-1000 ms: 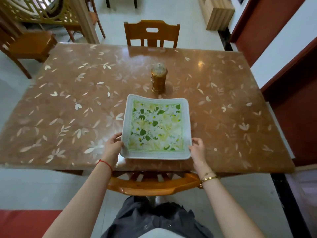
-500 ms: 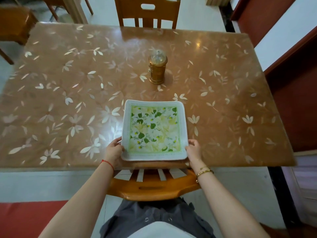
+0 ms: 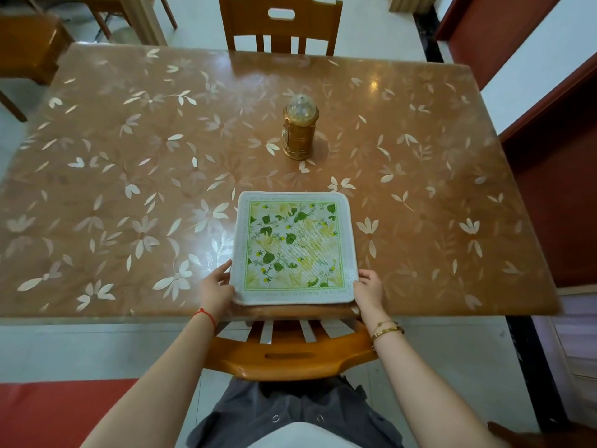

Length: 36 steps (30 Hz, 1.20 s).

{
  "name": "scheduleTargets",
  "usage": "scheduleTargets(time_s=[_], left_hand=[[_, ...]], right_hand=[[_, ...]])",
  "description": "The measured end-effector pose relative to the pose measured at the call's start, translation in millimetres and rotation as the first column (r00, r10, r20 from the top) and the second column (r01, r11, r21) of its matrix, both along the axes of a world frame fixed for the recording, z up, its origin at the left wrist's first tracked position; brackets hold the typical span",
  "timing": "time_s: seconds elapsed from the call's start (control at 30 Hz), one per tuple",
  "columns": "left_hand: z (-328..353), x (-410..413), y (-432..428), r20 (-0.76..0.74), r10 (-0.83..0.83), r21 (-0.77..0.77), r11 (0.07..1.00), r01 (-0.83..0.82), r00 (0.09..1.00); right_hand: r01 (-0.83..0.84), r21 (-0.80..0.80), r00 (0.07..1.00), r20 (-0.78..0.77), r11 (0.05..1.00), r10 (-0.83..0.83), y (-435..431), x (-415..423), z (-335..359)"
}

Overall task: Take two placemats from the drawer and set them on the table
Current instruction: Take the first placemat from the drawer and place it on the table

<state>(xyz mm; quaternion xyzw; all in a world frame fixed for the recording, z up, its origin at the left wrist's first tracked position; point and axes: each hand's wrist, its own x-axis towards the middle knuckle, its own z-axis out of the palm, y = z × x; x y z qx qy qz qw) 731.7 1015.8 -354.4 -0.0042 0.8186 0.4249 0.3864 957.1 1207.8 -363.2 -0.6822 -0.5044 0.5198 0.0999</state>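
Nearest the camera are the person's grey garment with two metal snaps and both forearms reaching forward over the curved top rail of a wooden chair (image 3: 292, 358) tucked under the table.

The left hand (image 3: 215, 287), a red string bracelet (image 3: 205, 315) at its wrist, grips the near left corner of the placemat (image 3: 294, 247), thumb lying along the mat's left edge and the fingers curled under that corner. The right hand (image 3: 369, 287), with gold bangles (image 3: 386, 329) at its wrist, holds the near right corner in the same way, thumb on top at the edge. How far the fingers reach beneath the mat cannot be seen.

The placemat is square, with a pale woven border and a printed panel of green leaves and yellow flowers. It lies on the table (image 3: 97, 189) at the middle of the near edge, its near corners in the hands and slightly lifted. A second layer may sit beneath it along the near edge, but the view is too poor to be sure. Tiny marks run around the border; they are too small to read as writing.

Beyond the mat, apart from it at the table's centre, stands an upright gold lantern (image 3: 300, 129) with a clear domed top. The tabletop is brown with pale flower and leaf patterns under a glossy cover. At the far edge stands another wooden chair (image 3: 280, 25).
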Motion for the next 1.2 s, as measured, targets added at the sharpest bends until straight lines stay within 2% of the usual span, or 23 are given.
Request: scheduleTargets(time_s=[0.13, 0.3, 0.43, 0.53, 0.7, 0.9, 1.1, 1.2], left_hand=[[-2.7, -1.6, -0.5, -0.019, -0.038, -0.030, 0.999, 0.038, 0.999], [-3.1, -5.6, 7.5, -0.182, -0.073, -0.056, 0.996, 0.064, 0.981], [-8.6, -23.8, 27.4, -0.243, -0.060, -0.008, 0.998, 0.060, 0.968], [-11.4, -43.7, 51.2, -0.212, -0.050, -0.005, 0.999, 0.050, 0.976], [-28.6, -65.2, 71.6, -0.121, -0.045, -0.157, 0.987, 0.025, 0.992], [-36.9, -74.8, 73.8, -0.023, 0.071, -0.129, 0.989, -0.074, 0.997], [-41.7, -75.6, 74.1, -0.065, 0.081, -0.121, 0.989, -0.088, 0.995], [-39.6, -73.6, 74.0, -0.097, 0.069, -0.136, 0.987, -0.082, 0.993]], right_hand=[[-0.003, 0.017, 0.998, 0.061, 1.000, 0.002, 0.5, -0.7, -2.8], [-0.033, 0.134, 0.993, 0.121, 0.990, 0.017, 5.2, -10.1, -3.8], [-0.089, 0.146, 0.989, 0.134, 0.985, 0.069, 24.6, -29.4, -4.6], [-0.125, 0.129, 0.981, 0.167, 0.984, 0.103, 49.2, -47.5, -3.4], [-0.147, 0.098, 0.966, 0.229, 0.984, 0.121, 69.7, -56.5, -10.7], [-0.142, 0.125, 0.972, 0.208, 0.982, 0.114, 69.8, -48.5, -19.4], [-0.126, 0.148, 0.974, 0.204, 0.981, 0.094, 67.5, -49.7, -21.5], [-0.092, 0.211, 0.980, 0.191, 0.973, 0.052, 61.2, -51.0, -27.1]])
